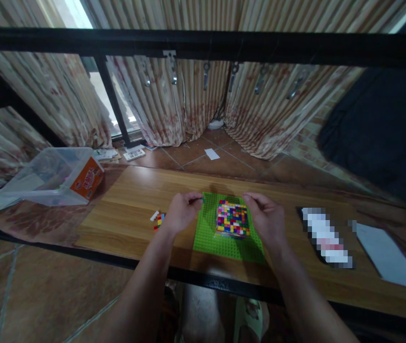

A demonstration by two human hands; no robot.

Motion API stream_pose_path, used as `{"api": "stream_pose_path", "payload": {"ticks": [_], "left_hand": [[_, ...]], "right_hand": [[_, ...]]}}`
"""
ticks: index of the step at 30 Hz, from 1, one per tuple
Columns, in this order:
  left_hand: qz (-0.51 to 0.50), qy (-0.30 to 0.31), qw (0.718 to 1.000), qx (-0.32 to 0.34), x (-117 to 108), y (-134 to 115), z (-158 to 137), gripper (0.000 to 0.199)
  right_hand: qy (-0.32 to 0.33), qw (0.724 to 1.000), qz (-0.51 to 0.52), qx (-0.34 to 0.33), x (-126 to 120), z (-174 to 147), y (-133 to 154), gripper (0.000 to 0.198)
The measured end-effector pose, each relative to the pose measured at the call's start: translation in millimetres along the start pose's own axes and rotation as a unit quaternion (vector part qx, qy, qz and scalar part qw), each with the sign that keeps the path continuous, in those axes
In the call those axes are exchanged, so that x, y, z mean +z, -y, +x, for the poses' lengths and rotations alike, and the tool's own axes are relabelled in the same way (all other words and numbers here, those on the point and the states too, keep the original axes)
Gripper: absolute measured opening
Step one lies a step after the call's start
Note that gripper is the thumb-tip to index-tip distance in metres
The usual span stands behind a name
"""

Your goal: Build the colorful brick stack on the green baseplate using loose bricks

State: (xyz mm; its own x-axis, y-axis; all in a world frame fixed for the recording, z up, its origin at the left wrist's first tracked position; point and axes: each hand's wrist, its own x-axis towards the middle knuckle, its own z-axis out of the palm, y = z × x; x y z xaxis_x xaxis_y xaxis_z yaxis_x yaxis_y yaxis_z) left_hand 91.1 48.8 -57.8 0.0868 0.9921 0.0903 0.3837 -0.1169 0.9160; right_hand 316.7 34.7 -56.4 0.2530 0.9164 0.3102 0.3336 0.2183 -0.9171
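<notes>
- Around you there is a wooden table. On its left end lies a clear plastic bag with an orange box inside it, well apart from your hands.
- On the right side of the table you have a dark flat object — its surface is blurred, so I cannot tell what it is — and next to it a white sheet.
- A black bar crosses the top of the view, and behind the table hang striped curtains. Nothing stands between your hands and the block.
- A few loose small bricks lie on the table just beside your left wrist.
- The green baseplate lies flat near the front edge of the table, in the middle. On it stands a square brick block of many colours: red, yellow, blue, white, pink.
- Your left hand is at the left edge of the baseplate; its fingers are pinched together on a small dark piece — too small to tell more.
- Your right hand is just beside the block on its right, fingers curled loosely and holding nothing that I can see.
</notes>
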Motion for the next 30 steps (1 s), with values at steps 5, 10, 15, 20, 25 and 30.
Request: {"api": "stream_pose_path", "payload": {"ticks": [5, 10, 15, 20, 25, 30], "left_hand": [[-0.240, 0.016, 0.970, -0.019, 23.9, -22.1, -4.7, 0.020], [-0.314, 0.042, 0.948, -0.026, 38.1, -42.0, -9.2, 0.019], [-0.327, 0.050, 0.943, -0.030, 43.5, -46.6, -8.0, 0.022], [-0.275, 0.022, 0.961, -0.032, 47.3, -42.5, -5.6, 0.021], [-0.180, -0.096, 0.978, -0.036, 45.9, -24.6, 2.5, 0.022], [-0.102, -0.098, 0.989, -0.033, 47.1, -12.0, 8.9, 0.025]], "right_hand": [[0.056, 0.996, 0.004, -0.066, 5.8, -8.5, 12.5, 0.018], [0.108, 0.990, 0.054, -0.066, 8.4, -14.2, 24.7, 0.016], [0.124, 0.988, 0.082, -0.046, 3.1, -13.3, 25.6, 0.012], [0.117, 0.992, 0.051, -0.015, -7.6, -6.9, 17.7, 0.014], [0.045, 0.998, 0.007, 0.048, -15.4, 2.5, -2.5, 0.017], [0.064, 0.997, -0.017, 0.035, -7.1, 3.6, -18.4, 0.015]]}}
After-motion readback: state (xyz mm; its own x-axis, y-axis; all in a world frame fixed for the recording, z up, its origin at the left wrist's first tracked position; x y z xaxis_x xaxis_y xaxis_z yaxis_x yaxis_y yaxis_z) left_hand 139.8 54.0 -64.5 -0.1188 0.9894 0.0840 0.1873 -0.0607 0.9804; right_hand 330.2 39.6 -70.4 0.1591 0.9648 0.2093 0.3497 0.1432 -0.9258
